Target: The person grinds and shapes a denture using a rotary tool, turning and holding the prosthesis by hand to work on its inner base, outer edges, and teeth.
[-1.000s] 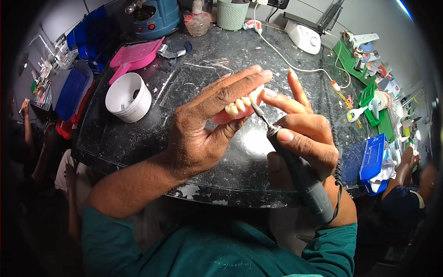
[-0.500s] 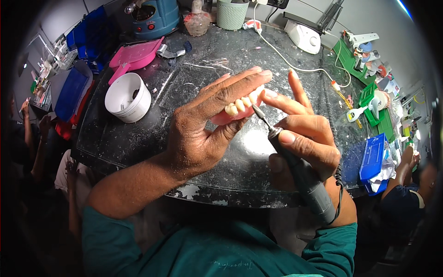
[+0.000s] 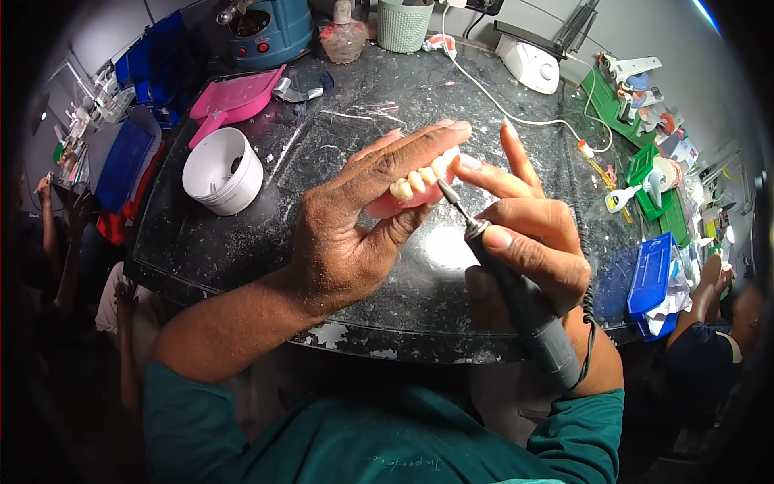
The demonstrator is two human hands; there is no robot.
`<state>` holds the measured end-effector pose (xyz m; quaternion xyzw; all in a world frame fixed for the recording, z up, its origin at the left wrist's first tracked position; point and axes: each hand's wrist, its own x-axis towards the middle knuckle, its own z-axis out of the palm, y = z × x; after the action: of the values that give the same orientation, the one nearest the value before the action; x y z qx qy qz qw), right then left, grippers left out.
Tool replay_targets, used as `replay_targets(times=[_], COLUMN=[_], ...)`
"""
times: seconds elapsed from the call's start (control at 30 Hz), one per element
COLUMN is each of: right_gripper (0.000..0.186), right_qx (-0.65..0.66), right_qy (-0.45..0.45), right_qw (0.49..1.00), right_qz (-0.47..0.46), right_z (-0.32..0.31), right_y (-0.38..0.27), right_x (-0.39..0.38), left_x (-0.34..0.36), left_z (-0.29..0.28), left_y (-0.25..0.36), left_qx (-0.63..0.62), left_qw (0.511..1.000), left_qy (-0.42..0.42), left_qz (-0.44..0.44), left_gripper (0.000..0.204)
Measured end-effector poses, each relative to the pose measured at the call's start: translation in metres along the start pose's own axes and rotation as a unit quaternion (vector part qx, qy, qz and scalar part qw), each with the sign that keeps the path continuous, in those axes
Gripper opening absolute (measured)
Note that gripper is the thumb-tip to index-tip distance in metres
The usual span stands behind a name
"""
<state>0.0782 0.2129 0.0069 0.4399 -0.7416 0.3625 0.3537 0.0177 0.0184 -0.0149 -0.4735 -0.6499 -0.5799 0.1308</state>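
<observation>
Between the thumb and fingers of my left hand (image 3: 343, 210) is a denture (image 3: 417, 184) with a pink base and cream teeth. The fingers cover much of its far side. My right hand (image 3: 536, 242) is closed round a dark rotary handpiece (image 3: 528, 310), held like a pen, with a coiled cord hanging beside the wrist. The handpiece's pointed metal bur (image 3: 453, 198) meets the denture at the teeth nearest my right hand; whether it touches I cannot tell. A fingertip of that hand rests against the denture's right end. Pale dust coats my left hand.
On the dusty black table (image 3: 242, 266) stand a white tub (image 3: 223, 173) and a pink dustpan (image 3: 242, 98) at left. Behind are a blue machine (image 3: 270, 32), a green basket (image 3: 403, 26) and a white control box (image 3: 528, 66) with a cable. Blue (image 3: 653, 278) and green bins line the right. Other people sit at both sides.
Both hands have shifted very slightly left, carrying the denture and handpiece. The grips look the same.
</observation>
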Motion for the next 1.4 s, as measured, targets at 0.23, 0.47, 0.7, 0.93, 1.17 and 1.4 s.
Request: replay_targets(times=[0.23,0.47,0.7,0.93,1.17,1.4], right_gripper=[0.032,0.032,0.031,0.033,0.032,0.038], right_qx=[-0.003,-0.012,-0.007,0.000,0.002,-0.002], right_qy=[-0.011,-0.019,0.008,0.028,0.010,0.003], right_qw=[1.000,1.000,1.000,1.000,1.000,1.000], right_qz=[-0.010,-0.015,-0.010,-0.006,-0.003,0.009], right_z=[-0.0017,-0.0011,0.0017,0.0055,0.0008,0.0004], right_y=[0.0041,0.0025,0.0043,0.0046,0.0053,0.0004], right_x=[0.0002,0.0007,-0.0002,-0.0018,-0.0021,-0.0003], left_x=[-0.0003,-0.0006,0.0011,0.0004,0.0009,0.0018], left_z=[0.0002,0.0009,-0.0016,-0.0007,-0.0015,-0.0003], left_y=[-0.0006,0.0006,0.0012,0.0016,0.0019,0.0045], left_qx=[-0.022,-0.033,0.016,0.010,0.025,0.004], left_qw=[1.000,0.999,1.000,1.000,1.000,0.999], left_qy=[0.003,0.010,-0.005,0.001,-0.005,-0.003], left_qz=[-0.015,-0.014,-0.010,-0.019,-0.016,-0.035], left_gripper=[0.045,0.047,0.050,0.051,0.049,0.049])
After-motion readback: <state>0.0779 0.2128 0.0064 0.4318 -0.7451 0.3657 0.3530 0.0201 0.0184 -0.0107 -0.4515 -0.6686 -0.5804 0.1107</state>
